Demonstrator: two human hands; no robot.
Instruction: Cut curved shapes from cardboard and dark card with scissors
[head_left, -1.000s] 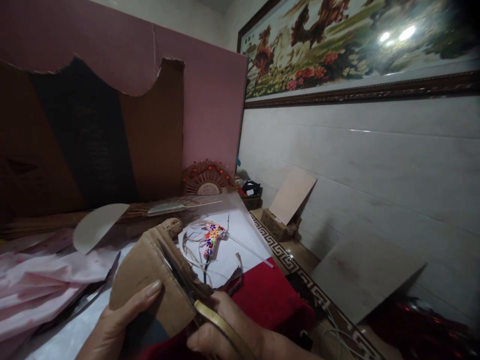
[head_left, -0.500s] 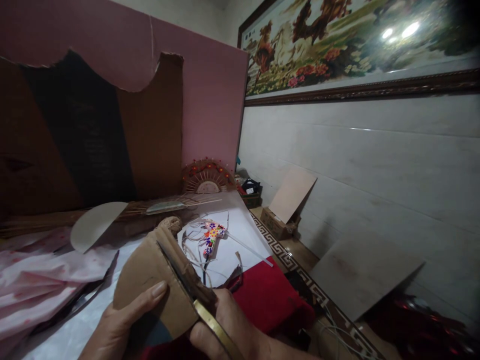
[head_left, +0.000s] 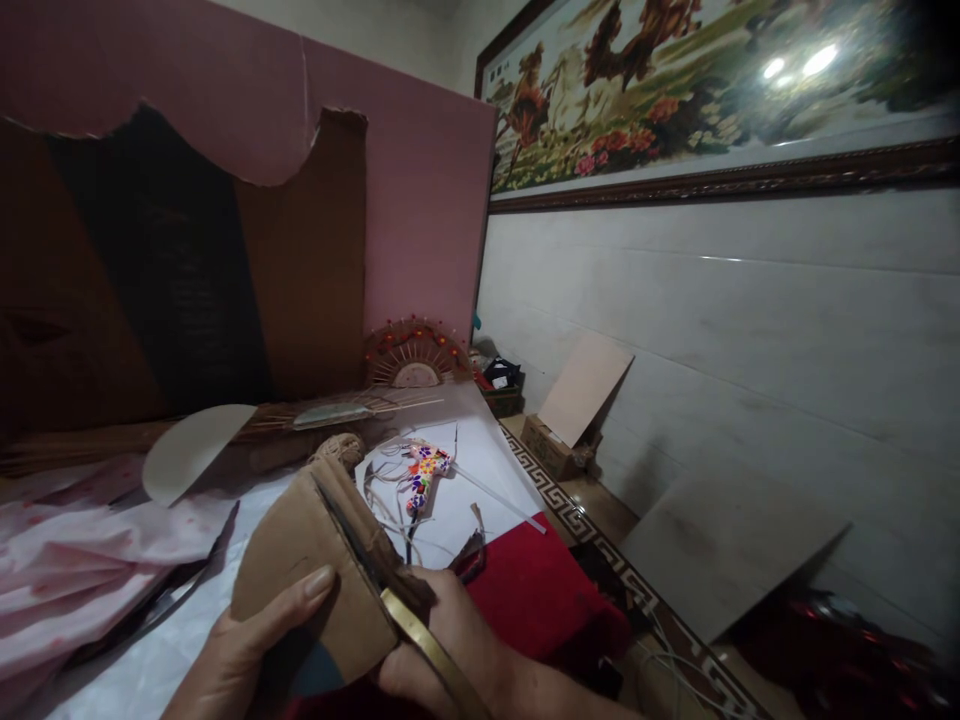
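A rounded piece of brown cardboard (head_left: 289,540) is held up low in the middle, with a blue patch near its bottom edge. My left hand (head_left: 255,625) grips its lower left side, thumb lying across the front. My right hand (head_left: 450,635) is closed on a pair of scissors (head_left: 424,640) with a brass-coloured handle loop. Their dark blade lies along a cut in the cardboard, a narrow strip standing on its right. The lower blade and most of my fingers are hidden. A ball of twine (head_left: 341,450) sits just behind the cardboard.
A flowered figure (head_left: 427,470) with loose cords lies on white paper (head_left: 480,510), beside a red cloth (head_left: 540,580). Pink fabric (head_left: 97,560) and a white half-disc (head_left: 191,450) are left. A beaded fan-shaped piece (head_left: 416,350) and a large cut cardboard sheet (head_left: 315,250) stand behind.
The cardboard has shifted very slightly to the right. My right hand and the scissors handle have moved a little up and left; the rest looks the same.
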